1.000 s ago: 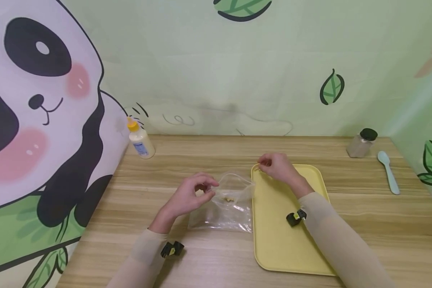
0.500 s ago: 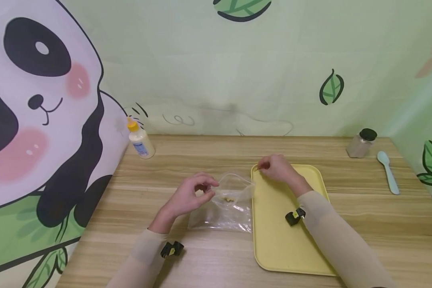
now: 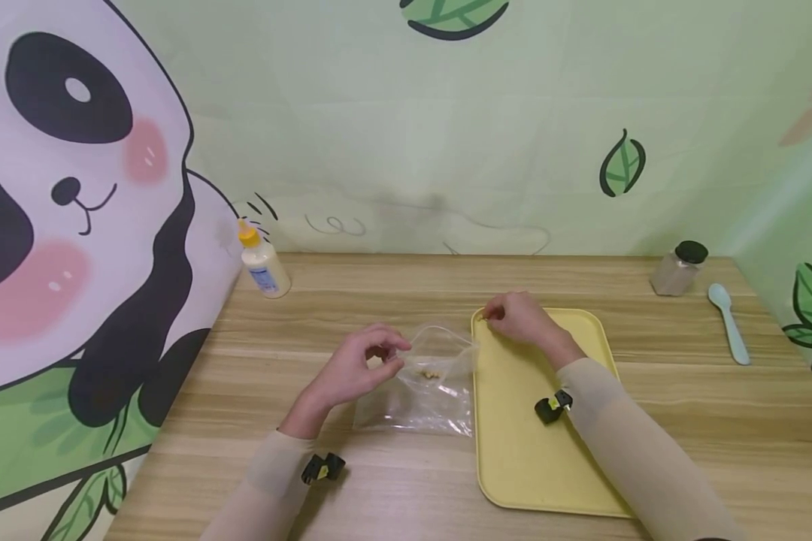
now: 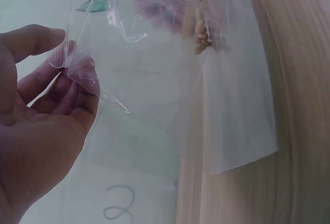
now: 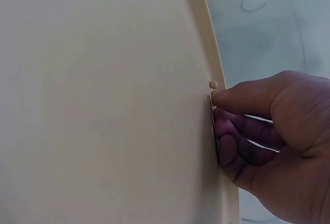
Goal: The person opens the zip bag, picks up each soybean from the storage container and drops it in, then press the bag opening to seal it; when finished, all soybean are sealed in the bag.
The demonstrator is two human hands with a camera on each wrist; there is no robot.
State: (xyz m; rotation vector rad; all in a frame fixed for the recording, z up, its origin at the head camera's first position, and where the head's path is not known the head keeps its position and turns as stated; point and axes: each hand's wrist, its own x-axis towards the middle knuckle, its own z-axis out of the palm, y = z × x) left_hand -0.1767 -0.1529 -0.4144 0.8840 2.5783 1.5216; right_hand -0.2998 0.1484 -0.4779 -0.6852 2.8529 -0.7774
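A clear plastic zip bag [image 3: 416,406] lies on the table with its mouth raised, and a small cluster of tan beans [image 4: 201,35] shows inside it. My left hand [image 3: 359,364] pinches the bag's edge by the zip strip, between thumb and fingers. At the far left corner of the yellow tray [image 3: 534,451], my right hand [image 3: 519,315] has its thumb and curled fingers down against the surface beside the rim. One loose round bean [image 5: 214,84] sits just beyond the thumb tip. I cannot tell whether a bean is between the right fingertips.
A white glue bottle [image 3: 266,270] with a yellow cap stands at the back left. At the back right are a black-lidded jar [image 3: 677,274] and a pale blue spoon [image 3: 731,327]. The printed wall [image 3: 406,135] rises behind the wooden table [image 3: 379,488].
My right hand has lowered slightly onto the tray corner, and its fingertips now cover most of the beans that showed there. The left hand and bag have stayed still.
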